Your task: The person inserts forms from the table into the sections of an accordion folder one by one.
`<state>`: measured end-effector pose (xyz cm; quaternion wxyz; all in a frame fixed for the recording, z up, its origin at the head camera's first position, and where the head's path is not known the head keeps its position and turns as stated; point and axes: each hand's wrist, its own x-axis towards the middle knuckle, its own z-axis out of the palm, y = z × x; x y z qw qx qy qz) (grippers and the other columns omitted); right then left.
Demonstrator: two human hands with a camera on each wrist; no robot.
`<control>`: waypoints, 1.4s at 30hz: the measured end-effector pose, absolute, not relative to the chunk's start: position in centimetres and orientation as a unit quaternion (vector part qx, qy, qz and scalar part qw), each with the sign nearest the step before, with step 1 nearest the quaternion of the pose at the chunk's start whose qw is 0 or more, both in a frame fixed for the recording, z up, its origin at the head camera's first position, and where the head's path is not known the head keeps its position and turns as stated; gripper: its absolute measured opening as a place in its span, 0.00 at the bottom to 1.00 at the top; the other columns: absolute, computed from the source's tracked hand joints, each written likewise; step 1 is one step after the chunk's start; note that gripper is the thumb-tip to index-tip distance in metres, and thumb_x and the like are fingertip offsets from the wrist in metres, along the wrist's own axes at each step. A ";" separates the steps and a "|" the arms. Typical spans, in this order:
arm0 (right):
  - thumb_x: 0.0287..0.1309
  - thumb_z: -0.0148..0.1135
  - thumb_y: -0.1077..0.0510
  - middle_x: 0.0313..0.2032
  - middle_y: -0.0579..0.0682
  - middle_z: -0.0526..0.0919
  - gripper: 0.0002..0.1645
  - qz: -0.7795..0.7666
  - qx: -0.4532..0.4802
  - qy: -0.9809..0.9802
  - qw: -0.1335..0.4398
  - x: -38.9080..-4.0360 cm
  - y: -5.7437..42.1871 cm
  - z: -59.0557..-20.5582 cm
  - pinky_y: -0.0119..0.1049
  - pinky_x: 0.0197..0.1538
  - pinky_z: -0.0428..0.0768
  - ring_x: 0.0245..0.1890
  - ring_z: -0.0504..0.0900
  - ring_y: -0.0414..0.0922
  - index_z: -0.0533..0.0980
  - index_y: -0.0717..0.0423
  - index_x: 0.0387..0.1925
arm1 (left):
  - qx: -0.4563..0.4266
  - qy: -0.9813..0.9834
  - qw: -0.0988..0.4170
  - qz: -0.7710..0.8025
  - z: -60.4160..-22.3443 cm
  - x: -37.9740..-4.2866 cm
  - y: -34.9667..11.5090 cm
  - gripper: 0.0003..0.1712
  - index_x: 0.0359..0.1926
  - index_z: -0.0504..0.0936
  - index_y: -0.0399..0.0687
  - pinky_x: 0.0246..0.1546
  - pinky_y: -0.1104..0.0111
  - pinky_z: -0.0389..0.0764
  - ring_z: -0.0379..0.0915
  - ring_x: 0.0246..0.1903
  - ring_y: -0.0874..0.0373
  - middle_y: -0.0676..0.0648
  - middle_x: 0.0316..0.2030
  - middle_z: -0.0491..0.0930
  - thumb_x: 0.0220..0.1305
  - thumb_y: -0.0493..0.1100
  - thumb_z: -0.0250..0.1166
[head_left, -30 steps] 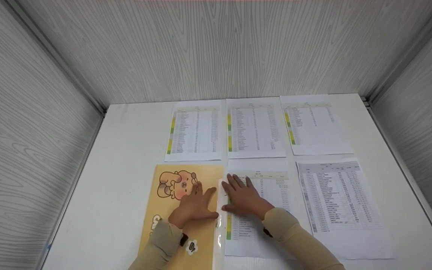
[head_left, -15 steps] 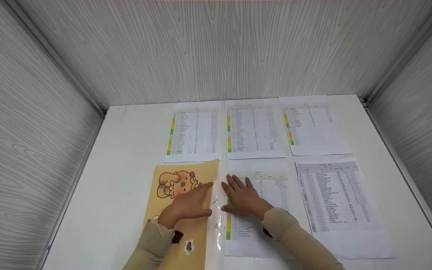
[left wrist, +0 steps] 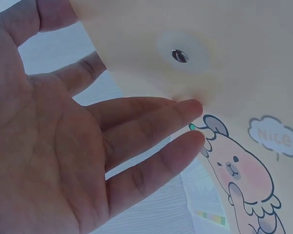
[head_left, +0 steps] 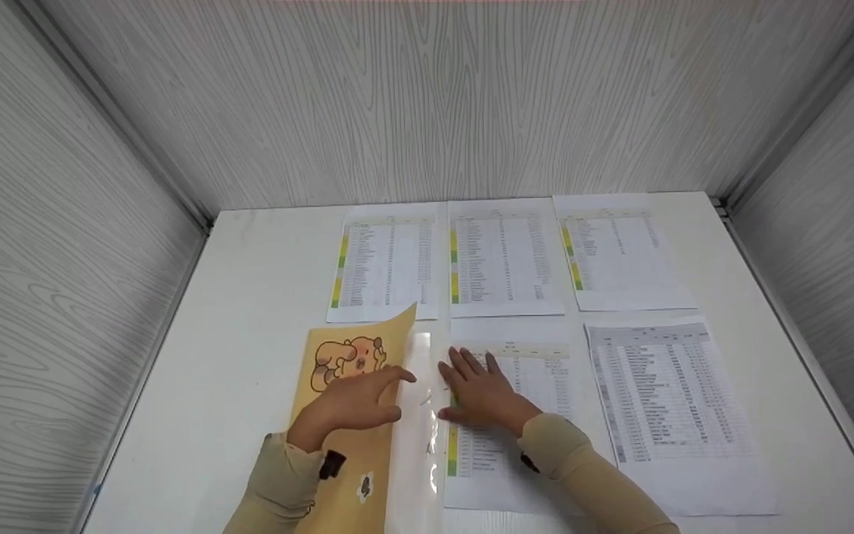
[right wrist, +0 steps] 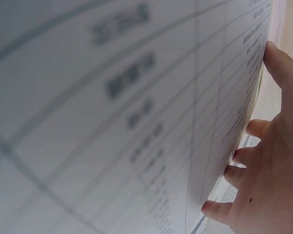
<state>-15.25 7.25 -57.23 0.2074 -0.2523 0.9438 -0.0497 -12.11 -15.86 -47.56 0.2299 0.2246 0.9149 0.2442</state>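
Observation:
A yellow folder (head_left: pixel 345 445) with a cartoon bear lies in front of me in the head view, its cover's right edge raised and its far corner curling up. My left hand (head_left: pixel 353 400) holds the cover by that edge; in the left wrist view, two digits reach behind the edge while the straighter fingers (left wrist: pixel 156 131) lie along the pictured face. A clear, glossy page (head_left: pixel 416 445) shows beneath the cover. My right hand (head_left: pixel 486 393) rests flat with spread fingers on a printed sheet (head_left: pixel 501 486), fingertips beside the folder's right side.
Three printed sheets lie in a row at the back: left (head_left: pixel 386 259), middle (head_left: pixel 505 259) and right (head_left: pixel 627 259). Another printed sheet (head_left: pixel 672 415) lies right of my right hand. Grey wood-grain walls (head_left: pixel 427 96) enclose the white table (head_left: pixel 190 415) on three sides.
My left hand has moved left, lifting the folder cover's right edge and bringing it leftward. More of the clear page is exposed. My right hand has stayed in place.

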 end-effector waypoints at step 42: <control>0.59 0.48 0.26 0.77 0.50 0.40 0.53 -0.056 -0.269 0.943 0.188 -15.2 7.8 -57.4 0.58 0.74 0.42 0.77 0.39 0.50 0.46 0.45 0.76 | 0.199 0.825 0.315 0.426 -45.0 -12.5 -23.2 0.41 0.70 0.58 0.56 0.41 0.62 0.74 0.69 0.42 0.50 0.36 0.56 0.61 0.58 0.43 0.65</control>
